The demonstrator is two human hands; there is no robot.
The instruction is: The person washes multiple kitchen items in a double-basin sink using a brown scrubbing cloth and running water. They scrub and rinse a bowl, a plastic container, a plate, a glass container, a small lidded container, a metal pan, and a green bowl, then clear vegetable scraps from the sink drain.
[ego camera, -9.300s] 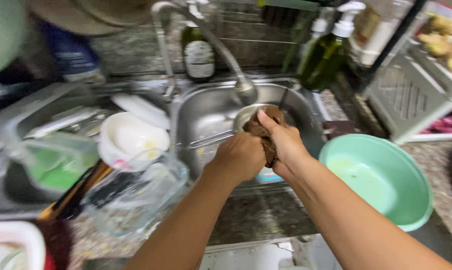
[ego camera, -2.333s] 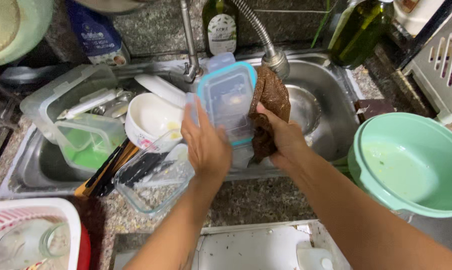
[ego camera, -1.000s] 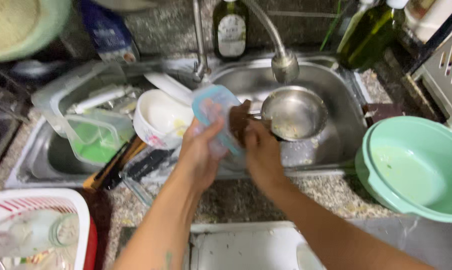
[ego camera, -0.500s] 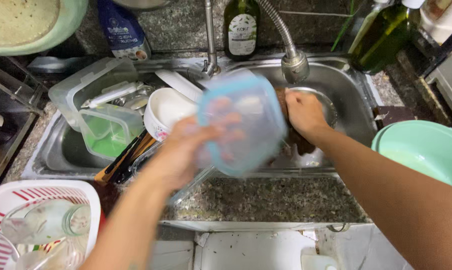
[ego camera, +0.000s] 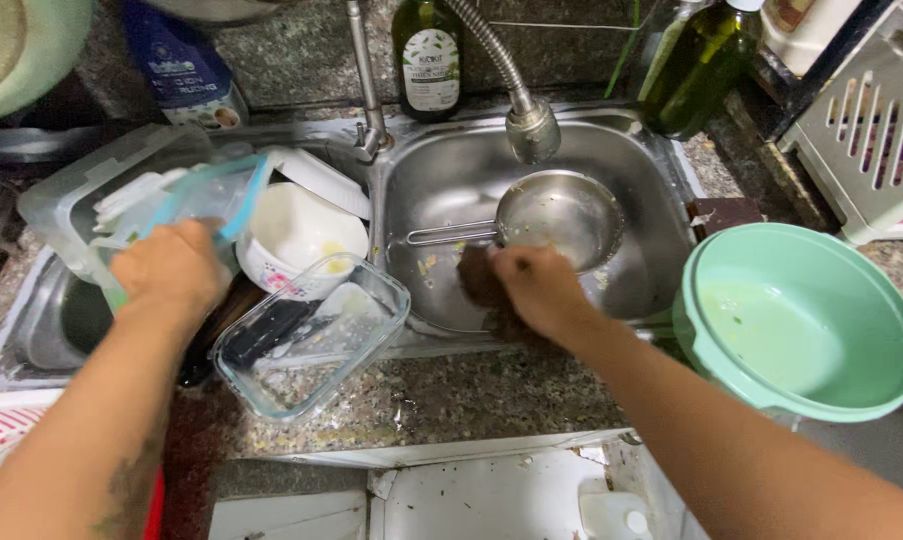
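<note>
A white bowl [ego camera: 296, 235] and glass dish [ego camera: 311, 335] crowd the left hand [ego camera: 171, 270].

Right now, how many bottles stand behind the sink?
2: a dark green labelled bottle behind the tap, and an olive-green bottle at the sink's back right corner. Others may be out of frame.
</note>
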